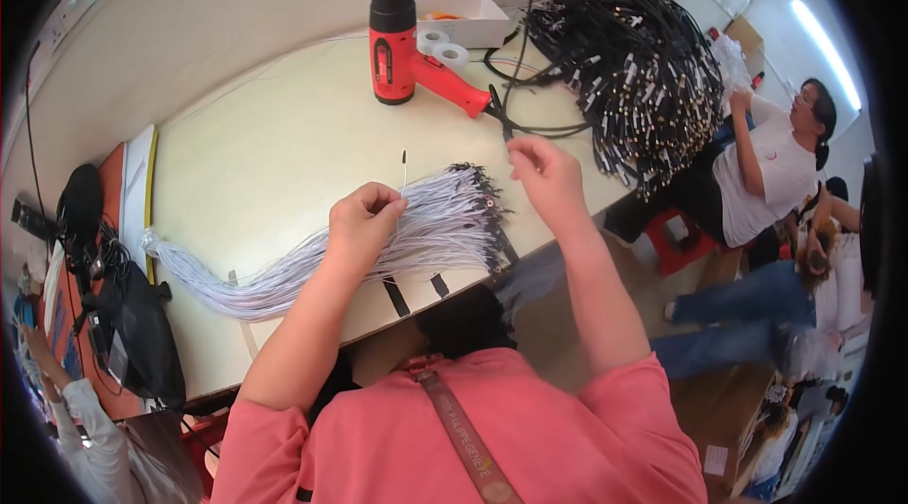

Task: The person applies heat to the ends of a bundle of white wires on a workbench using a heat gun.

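My left hand (364, 225) pinches a single thin white cable (404, 181) between thumb and fingers. The cable's black-tipped end points up above the hand. Beneath and around that hand lies a thick bundle of white cables (440, 225) with dark ends to the right; its left end narrows and is tied. My right hand (549, 182) is raised to the right of the bundle, thumb and fingers drawn together. Whatever its fingertips may hold is too small to make out. Beyond the hands, a red and black heat gun (392, 60) stands nozzle up on the table.
A large heap of black cables (643, 78) with metal ends lies at the table's right. Behind the heat gun are white rolls (449, 54) and a white box (478, 24). A black bag (137, 334) hangs at the left. A person (771, 154) sits at the right.
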Tool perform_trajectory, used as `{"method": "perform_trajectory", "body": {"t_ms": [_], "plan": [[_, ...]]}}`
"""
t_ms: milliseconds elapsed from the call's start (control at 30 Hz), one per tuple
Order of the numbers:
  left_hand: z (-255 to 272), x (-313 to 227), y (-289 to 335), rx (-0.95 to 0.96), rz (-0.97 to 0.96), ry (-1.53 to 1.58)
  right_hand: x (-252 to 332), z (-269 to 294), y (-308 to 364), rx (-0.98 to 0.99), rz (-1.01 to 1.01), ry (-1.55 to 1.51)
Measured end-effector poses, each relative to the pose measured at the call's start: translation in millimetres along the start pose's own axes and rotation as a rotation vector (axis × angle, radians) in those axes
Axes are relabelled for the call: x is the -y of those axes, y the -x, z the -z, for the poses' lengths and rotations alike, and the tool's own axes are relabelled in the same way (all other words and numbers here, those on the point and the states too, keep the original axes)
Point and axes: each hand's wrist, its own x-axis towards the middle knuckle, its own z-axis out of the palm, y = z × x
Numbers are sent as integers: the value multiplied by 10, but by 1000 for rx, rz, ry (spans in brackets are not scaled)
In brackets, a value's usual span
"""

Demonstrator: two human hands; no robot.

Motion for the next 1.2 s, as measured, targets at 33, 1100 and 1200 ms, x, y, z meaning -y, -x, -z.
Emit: {"method": "perform_trajectory", "body": {"t_ms": [33,1100,1200], "plan": [[10,26,-20,-47,-21,7,27,-45,-111,13,12,-3],[273,360,-331,-264,75,-196,896,-7,-865,447,-92,-405],[262,359,-344,-275,58,-185,1010,250,-603,517,-130,-643]]}}
